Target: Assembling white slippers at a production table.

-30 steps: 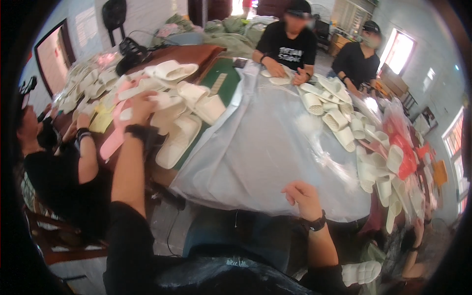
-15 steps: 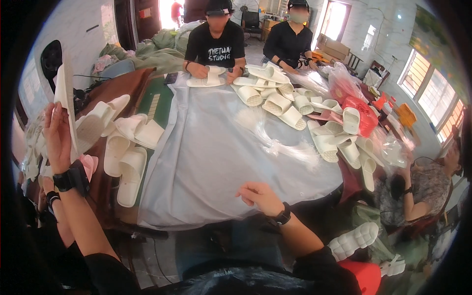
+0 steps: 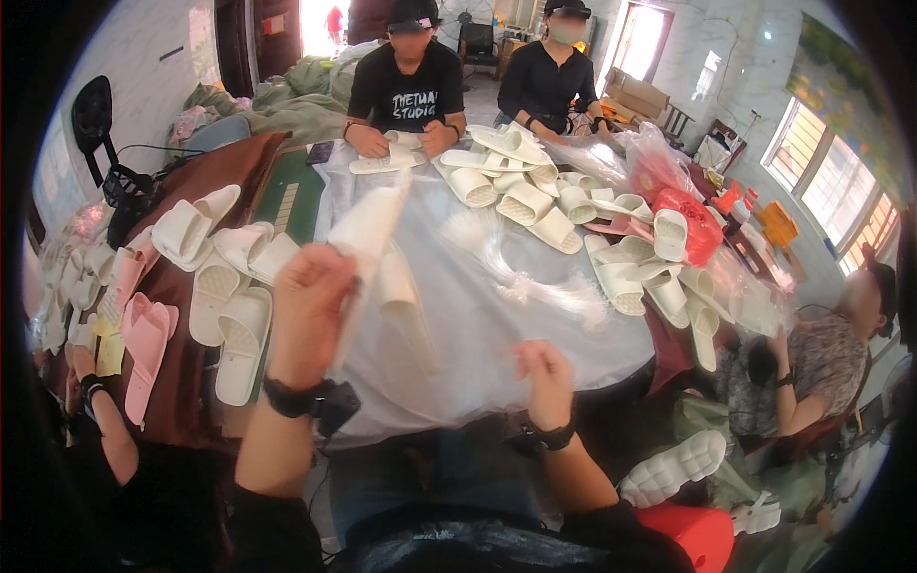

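My left hand (image 3: 310, 301) is raised over the near left part of the table, closed around white slippers. One slipper (image 3: 374, 224) stands on edge, its flat side blurred by motion; a second slipper (image 3: 401, 291) hangs just to its right, its strap showing. Over the table's near edge, my right hand (image 3: 546, 382) has its fingers curled in, somewhat blurred, with nothing visible in them. A bundle of clear thin plastic strands (image 3: 535, 282) lies on the grey cloth (image 3: 478, 353) beyond it.
White slippers (image 3: 549, 224) are heaped at the far right. More white slippers (image 3: 244, 329) and a pink slipper (image 3: 148, 349) lie left. Two people sit across the table; others are at both sides. A red plastic bag (image 3: 693, 224) sits among clear bags.
My left hand has swung from the far left to over the cloth, bringing the slippers with it. My right hand has turned upward, its fingers curling more.
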`<state>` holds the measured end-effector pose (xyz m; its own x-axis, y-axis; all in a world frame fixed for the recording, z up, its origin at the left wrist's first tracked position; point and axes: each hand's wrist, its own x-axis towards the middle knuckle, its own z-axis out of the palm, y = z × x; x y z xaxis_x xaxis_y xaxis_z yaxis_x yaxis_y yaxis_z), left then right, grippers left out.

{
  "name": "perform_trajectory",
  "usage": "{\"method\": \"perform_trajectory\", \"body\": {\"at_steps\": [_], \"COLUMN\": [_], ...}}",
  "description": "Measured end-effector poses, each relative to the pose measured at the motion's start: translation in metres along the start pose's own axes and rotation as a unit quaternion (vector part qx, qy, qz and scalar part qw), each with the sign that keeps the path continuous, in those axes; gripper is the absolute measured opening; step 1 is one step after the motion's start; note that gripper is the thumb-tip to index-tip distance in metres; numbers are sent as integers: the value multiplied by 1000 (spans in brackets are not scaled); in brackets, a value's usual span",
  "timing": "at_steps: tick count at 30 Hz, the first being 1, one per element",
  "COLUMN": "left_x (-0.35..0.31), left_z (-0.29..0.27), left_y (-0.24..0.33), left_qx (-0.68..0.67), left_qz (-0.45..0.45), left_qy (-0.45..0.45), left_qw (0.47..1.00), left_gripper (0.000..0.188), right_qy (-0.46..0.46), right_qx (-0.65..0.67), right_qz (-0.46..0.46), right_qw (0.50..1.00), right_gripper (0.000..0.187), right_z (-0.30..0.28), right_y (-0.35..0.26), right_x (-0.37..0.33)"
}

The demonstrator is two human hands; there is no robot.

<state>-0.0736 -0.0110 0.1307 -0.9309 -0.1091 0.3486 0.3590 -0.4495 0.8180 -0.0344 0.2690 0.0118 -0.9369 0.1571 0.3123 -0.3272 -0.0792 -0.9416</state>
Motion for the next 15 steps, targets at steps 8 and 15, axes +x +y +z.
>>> {"method": "perform_trajectory", "body": {"at_steps": [8,15], "left_x": [-2,-6], "left_z": [56,53], "left_y": [-123,-183], "left_qx": [-11,77], "left_qz": [-84,-176], "left_qy": [-55,-106], "left_qw": [995,976], "left_gripper": [28,43], "right_qy": [90,-10], "right_qx": [-68,-120], "right_qz": [-41,21], "right_qw": [993,993], "right_gripper": [19,16], "right_z": [-16,-15], "right_y": [-18,36], "right_x": [12,28]}}
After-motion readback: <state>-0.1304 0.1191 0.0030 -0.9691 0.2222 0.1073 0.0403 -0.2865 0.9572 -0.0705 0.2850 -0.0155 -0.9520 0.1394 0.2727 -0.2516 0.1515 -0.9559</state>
